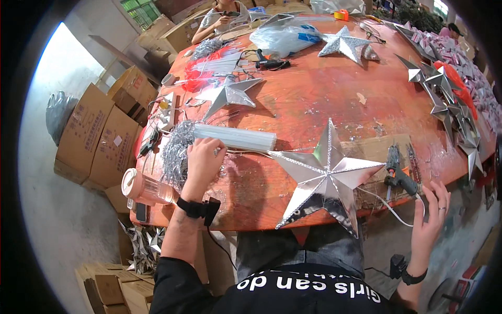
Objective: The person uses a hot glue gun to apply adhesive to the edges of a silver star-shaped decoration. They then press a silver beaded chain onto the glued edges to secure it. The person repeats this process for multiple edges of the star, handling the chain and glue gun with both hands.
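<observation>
My left hand (pixel 205 161) is closed at the right edge of a heap of silver tinsel (pixel 178 149), and a silvery bit of it shows at the fingers. Just beyond that hand lies a bundle of clear glue sticks (pixel 240 137). A large silver star (pixel 328 172) rests in front of me, its lower points reaching the table's near edge. Silver trim runs along some of its ridges. My right hand (pixel 433 209) has its fingers stretched out, beside a glue gun (pixel 400 175) with a white cord. The gun lies on a cardboard piece (pixel 366 152).
On the left stand a pink lidded cup (pixel 149 187), a phone (pixel 141 212) and a power strip (pixel 166 112). Farther off are another silver star (pixel 228 94), a glittery star (pixel 343 44), a second glue gun (pixel 269 62) and a plastic bag (pixel 285 39). Stars (pixel 444 99) pile up at right. Another person (pixel 222 21) sits opposite.
</observation>
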### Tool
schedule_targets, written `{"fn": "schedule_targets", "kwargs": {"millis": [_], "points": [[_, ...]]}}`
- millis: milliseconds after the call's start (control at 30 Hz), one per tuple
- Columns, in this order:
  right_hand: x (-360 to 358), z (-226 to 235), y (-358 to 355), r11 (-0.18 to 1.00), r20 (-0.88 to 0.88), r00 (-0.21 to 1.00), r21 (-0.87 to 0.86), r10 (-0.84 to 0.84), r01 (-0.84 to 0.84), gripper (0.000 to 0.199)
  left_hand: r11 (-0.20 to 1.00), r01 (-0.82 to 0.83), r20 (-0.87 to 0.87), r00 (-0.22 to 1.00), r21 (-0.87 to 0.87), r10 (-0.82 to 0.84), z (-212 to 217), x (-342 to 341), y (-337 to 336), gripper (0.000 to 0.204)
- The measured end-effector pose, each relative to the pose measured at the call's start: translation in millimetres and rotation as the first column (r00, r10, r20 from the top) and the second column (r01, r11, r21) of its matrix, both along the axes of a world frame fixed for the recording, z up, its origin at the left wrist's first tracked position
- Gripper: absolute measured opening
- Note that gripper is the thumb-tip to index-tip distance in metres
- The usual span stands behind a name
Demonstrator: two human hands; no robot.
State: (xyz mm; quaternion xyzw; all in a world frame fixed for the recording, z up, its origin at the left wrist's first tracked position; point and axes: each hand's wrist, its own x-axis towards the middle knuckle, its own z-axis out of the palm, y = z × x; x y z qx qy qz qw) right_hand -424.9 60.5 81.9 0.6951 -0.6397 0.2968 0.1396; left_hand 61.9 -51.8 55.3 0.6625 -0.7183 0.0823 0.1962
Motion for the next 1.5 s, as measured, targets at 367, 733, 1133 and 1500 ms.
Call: {"fn": "schedule_targets", "kwargs": {"millis": [367, 733, 1133, 1500], "points": [[28, 56, -3, 0.902, 0.346, 0.840, -0.049, 0.418, -0.429, 0.022, 0.793, 0.602, -0.950, 0.293, 0.095, -0.109, 156, -88, 53, 0.006], [96, 81, -26, 0.118, 0.976, -0.031, -0.005, -0.217, -0.993, 0.040, 0.515, 0.837, -0.556, 0.522, 0.186, -0.648, 143, -181, 66, 0.014], [51, 51, -13, 0.596, 0.980, 0.152, 0.200, -0.130, -0.778, 0.019, 0.581, 0.773, -0.643, 0.584, 0.254, -0.495, 89, -160, 0, 0.007], [43, 27, -31, 0.738, 0.957, 0.290, 0.209, -0.019, -0.641, 0.018, 0.617, 0.746, -0.843, 0.481, 0.250, -0.239, 47, -159, -2, 0.012]]}}
